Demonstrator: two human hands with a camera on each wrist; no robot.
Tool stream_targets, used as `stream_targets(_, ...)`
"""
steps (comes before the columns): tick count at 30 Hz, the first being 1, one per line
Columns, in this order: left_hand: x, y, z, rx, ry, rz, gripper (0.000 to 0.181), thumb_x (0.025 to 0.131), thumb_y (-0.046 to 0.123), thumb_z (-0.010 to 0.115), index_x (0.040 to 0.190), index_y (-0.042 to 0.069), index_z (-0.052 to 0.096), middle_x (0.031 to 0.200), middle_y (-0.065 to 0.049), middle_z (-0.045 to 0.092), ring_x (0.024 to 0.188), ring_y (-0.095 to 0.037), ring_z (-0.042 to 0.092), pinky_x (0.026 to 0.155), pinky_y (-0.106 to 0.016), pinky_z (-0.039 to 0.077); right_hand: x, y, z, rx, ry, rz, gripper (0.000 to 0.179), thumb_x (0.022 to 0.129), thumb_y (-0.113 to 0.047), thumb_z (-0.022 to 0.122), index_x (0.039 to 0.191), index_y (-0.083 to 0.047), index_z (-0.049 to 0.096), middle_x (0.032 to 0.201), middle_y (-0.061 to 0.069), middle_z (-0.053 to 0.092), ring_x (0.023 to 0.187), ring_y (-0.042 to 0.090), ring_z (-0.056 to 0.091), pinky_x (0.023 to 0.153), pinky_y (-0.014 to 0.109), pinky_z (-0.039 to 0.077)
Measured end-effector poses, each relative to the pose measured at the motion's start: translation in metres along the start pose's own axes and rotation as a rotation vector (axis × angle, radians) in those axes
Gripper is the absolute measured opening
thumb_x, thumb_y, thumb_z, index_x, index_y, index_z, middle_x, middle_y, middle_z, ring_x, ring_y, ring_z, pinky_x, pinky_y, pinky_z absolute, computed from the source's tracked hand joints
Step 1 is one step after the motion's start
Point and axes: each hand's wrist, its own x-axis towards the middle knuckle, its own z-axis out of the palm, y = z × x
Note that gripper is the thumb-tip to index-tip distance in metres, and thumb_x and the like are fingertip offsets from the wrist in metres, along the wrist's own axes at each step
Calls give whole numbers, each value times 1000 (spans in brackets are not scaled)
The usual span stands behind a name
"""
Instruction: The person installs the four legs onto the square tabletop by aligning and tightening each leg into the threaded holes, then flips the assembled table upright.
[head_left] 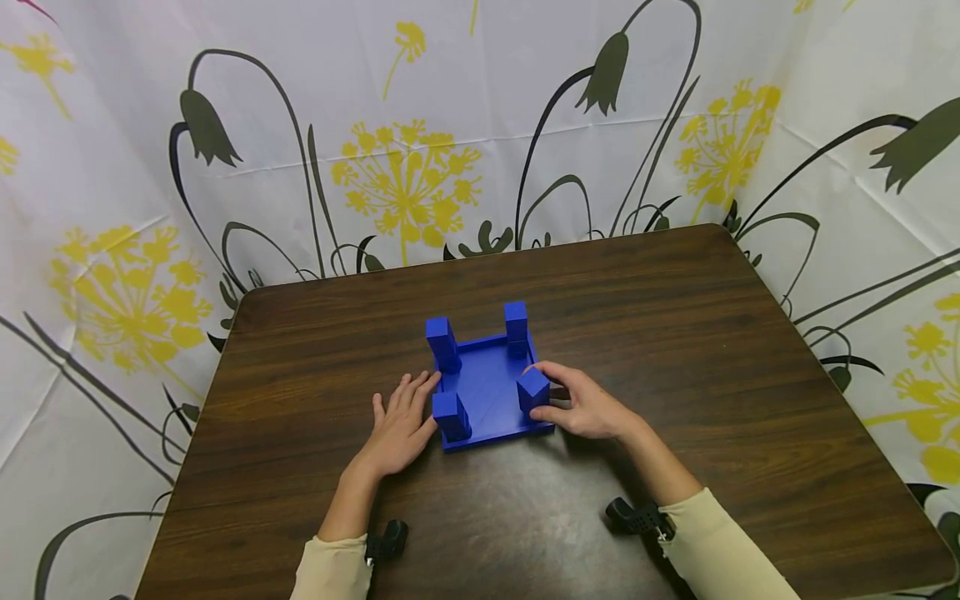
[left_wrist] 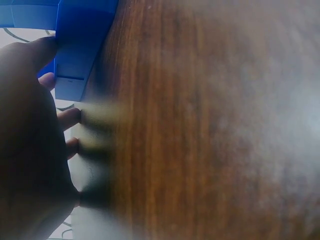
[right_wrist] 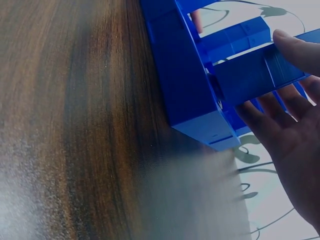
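A shallow blue square tray [head_left: 489, 385] with a low rim sits on the table. Blue rectangular posts rise from its far-left [head_left: 443, 345], far-right [head_left: 516, 330] and near-left [head_left: 452, 417] corners. At the near-right corner my right hand [head_left: 588, 406] grips another blue post [head_left: 533, 392] between thumb and fingers. That post looks turned askew to the tray's edges; whether its foot is seated cannot be made out. My left hand [head_left: 401, 427] lies with spread fingers along the tray's left side, its thumb and index finger against the blue wall [left_wrist: 82, 42] in the left wrist view.
The dark wood-grain table [head_left: 330, 333] extends around the tray on all sides. A white curtain [head_left: 300, 142] with flower prints hangs behind and beside it. Black wrist straps with cameras [head_left: 387, 540] sit on both forearms.
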Motion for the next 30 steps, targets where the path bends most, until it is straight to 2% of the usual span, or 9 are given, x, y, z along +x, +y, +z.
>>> stream_targets(2,0,0,0,-1,0,-2,67,98,25,51,157,26,19,161,-12,21,148,-37,7,103,-74,-4,0,-2,1,-23,7,-1,45,84,6,72,126,1,54,115,13,61,114,26,57,97,47,46)
stream_targets(9,-1,0,0,-6,-3,-8,67,99,26,50,158,26,19,161,-11,21,148,-36,7,103,-74,-5,-1,-33,1,-98,34,-25,41,83,5,74,120,4,57,110,13,64,110,24,60,93,46,49)
stream_targets(21,0,1,0,-9,-2,-1,67,98,25,50,157,25,19,161,-11,21,148,-36,7,103,-74,-6,-1,-40,4,-119,102,-32,41,80,4,77,117,2,60,106,10,65,106,29,61,89,48,51)
stream_targets(30,0,1,-1,-11,-3,0,66,99,25,50,157,24,20,161,-12,21,148,-36,7,103,-74,-6,-1,-41,5,-137,130,-22,38,79,3,79,113,1,61,104,13,66,102,25,62,88,44,52)
